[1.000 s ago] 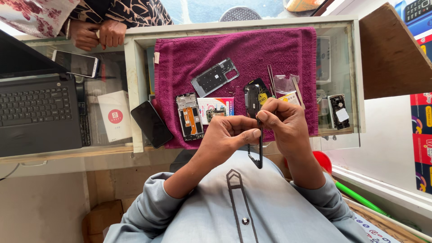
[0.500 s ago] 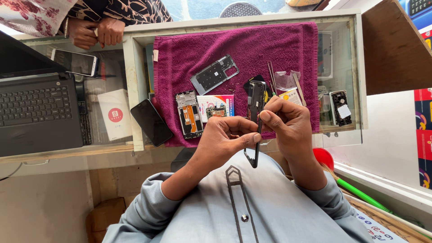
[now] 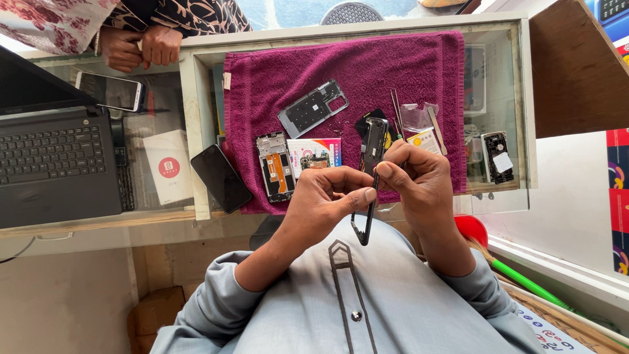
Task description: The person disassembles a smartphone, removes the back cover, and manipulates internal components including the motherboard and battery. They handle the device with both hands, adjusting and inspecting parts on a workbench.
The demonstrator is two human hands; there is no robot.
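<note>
Left hand [image 3: 327,203] and right hand [image 3: 419,180] both grasp an edge-on black phone frame [image 3: 371,174], at six o'clock of the maroon towel [image 3: 341,72].

The black phone frame [image 3: 371,172] is seen edge-on, its middle covered by the hands' fingers [image 3: 354,195]. The laptop [image 3: 56,164] runs off the left edge. The tool tips [image 3: 397,113] on the towel are perhaps tweezers, too small to tell.

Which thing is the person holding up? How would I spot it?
Find the purple towel on the glass counter. Just below it, both hands grip a thin black phone frame edge-on. Unlike the parts lying flat on the towel, it is lifted and seen from its side.
</note>
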